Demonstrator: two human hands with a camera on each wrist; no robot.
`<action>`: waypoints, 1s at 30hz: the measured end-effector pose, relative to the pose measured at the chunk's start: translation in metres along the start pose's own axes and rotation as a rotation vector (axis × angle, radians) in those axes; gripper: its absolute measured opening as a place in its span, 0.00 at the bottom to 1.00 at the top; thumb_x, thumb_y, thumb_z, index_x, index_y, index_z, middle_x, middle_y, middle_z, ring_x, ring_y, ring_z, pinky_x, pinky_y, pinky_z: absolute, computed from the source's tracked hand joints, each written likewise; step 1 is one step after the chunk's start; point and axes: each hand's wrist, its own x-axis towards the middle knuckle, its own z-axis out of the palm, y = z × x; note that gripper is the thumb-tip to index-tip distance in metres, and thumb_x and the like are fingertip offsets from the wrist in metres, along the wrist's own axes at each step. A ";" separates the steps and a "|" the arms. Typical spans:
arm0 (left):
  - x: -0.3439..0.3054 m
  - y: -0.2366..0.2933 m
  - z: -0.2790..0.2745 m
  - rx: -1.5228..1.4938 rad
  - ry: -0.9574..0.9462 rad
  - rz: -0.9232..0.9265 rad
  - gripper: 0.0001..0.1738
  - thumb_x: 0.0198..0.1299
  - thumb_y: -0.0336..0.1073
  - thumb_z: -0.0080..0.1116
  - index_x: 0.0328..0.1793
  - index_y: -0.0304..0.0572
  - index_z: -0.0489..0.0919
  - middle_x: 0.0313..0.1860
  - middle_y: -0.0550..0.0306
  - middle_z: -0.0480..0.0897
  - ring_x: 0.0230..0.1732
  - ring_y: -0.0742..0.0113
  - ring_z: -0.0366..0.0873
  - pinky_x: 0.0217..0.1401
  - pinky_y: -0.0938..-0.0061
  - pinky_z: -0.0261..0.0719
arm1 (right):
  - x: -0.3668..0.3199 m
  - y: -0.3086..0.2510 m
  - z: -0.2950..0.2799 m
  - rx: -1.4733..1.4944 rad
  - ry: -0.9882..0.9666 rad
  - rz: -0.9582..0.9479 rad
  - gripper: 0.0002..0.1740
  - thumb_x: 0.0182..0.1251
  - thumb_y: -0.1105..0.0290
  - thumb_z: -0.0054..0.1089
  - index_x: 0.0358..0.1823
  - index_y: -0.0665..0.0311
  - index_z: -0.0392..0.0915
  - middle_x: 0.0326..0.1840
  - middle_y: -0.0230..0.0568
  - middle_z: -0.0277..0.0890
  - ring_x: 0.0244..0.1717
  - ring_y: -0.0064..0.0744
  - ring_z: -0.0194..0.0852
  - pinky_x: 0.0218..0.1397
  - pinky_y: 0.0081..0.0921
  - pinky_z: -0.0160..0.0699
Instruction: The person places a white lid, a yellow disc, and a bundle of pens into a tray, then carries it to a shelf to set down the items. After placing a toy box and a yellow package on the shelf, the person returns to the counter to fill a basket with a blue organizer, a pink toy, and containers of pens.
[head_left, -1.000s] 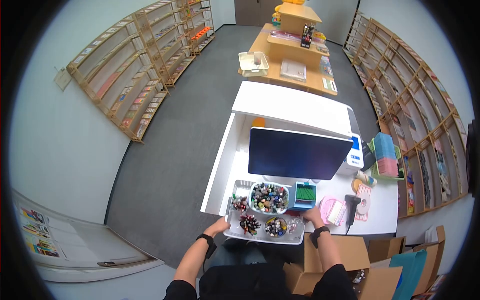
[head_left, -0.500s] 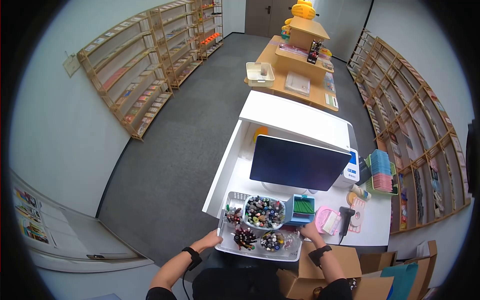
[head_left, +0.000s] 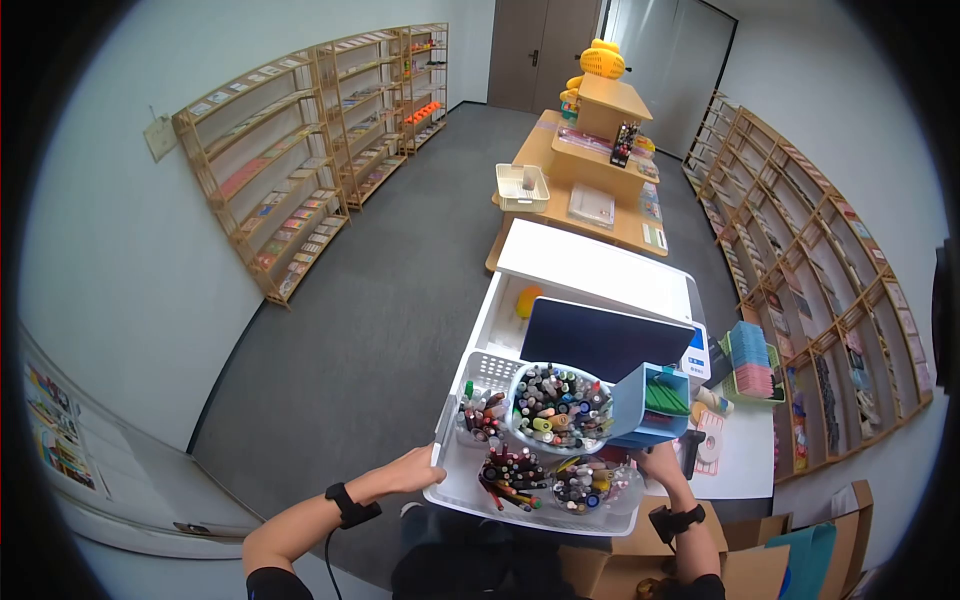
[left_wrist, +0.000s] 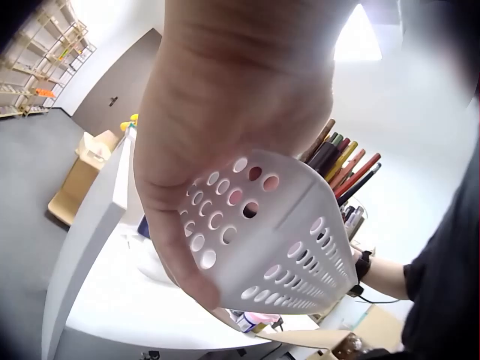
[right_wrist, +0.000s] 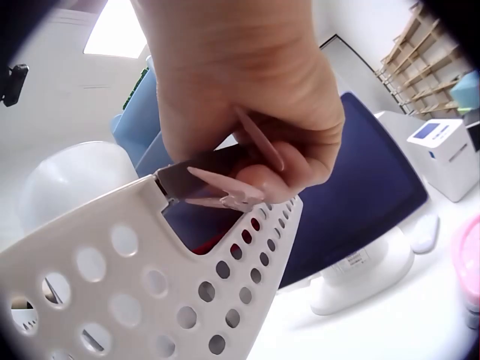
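A white perforated basket (head_left: pixel 456 462) holds a pale blue tub of pens (head_left: pixel 560 408), several cups of pens and pencils (head_left: pixel 512 478), and a blue box with green sticks (head_left: pixel 640 400) at its right. My left hand (head_left: pixel 405 472) grips the basket's left end; in the left wrist view the fingers of that hand (left_wrist: pixel 225 135) curl round the holed wall. At the right end, my right hand (head_left: pixel 662 466) holds the basket by its dark handle (right_wrist: pixel 199 174). In the right wrist view the right hand (right_wrist: pixel 251 112) also has a small pinkish pronged item (right_wrist: pixel 229 187) at its fingers.
Behind the basket are a monitor (head_left: pixel 605 338) and a white counter top (head_left: pixel 600 262). To the right lie a label printer (head_left: pixel 694 352), a green basket (head_left: pixel 757 382) and a black scanner (head_left: pixel 690 450). Cardboard boxes (head_left: pixel 750 575) stand below; wooden shelves line both walls.
The basket has risen and shifted right with both hands on it, now covering the monitor's lower part and the pink item. The head view has tilted up.
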 end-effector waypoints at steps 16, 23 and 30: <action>-0.100 -0.102 -0.189 0.055 0.077 0.080 0.27 0.44 0.36 0.49 0.51 0.25 0.73 0.44 0.32 0.79 0.49 0.42 0.78 0.53 0.61 0.73 | 0.039 -0.172 0.161 0.082 0.056 0.145 0.12 0.54 0.76 0.56 0.40 0.72 0.75 0.25 0.43 0.77 0.20 0.30 0.77 0.22 0.27 0.74; -0.148 -0.193 -0.258 -0.074 0.178 -0.017 0.21 0.43 0.35 0.50 0.42 0.26 0.76 0.37 0.36 0.82 0.41 0.46 0.80 0.47 0.62 0.76 | 0.097 -0.231 0.260 -0.072 -0.125 0.091 0.17 0.51 0.73 0.55 0.45 0.70 0.74 0.31 0.46 0.79 0.32 0.34 0.79 0.37 0.29 0.78; -0.155 -0.268 -0.300 -0.145 0.269 -0.146 0.21 0.40 0.30 0.50 0.43 0.27 0.77 0.37 0.45 0.83 0.42 0.58 0.81 0.48 0.68 0.76 | 0.176 -0.272 0.334 -0.060 -0.306 -0.006 0.12 0.50 0.70 0.56 0.33 0.72 0.78 0.21 0.47 0.78 0.21 0.38 0.80 0.25 0.30 0.78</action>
